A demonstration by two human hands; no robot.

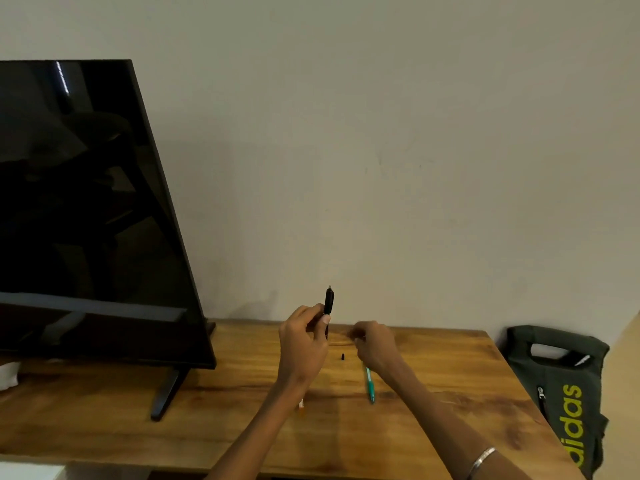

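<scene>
My left hand (304, 336) grips a black pen (328, 303) upright above the wooden table (138, 420), its top end pointing up. My right hand (375, 342) hovers just right of it with curled fingers pinching something small that I cannot make out. A small black pen piece (342, 357) lies on the table between the two hands. A teal pen (369, 384) lies on the table under my right wrist. An orange-tipped pen (301, 407) peeks out from beneath my left forearm.
A large dark TV screen (86, 209) on a stand (168, 393) fills the left side of the table. A dark bag with yellow lettering (568, 393) stands past the table's right edge. The wall rises close behind. A white object (8, 374) sits far left.
</scene>
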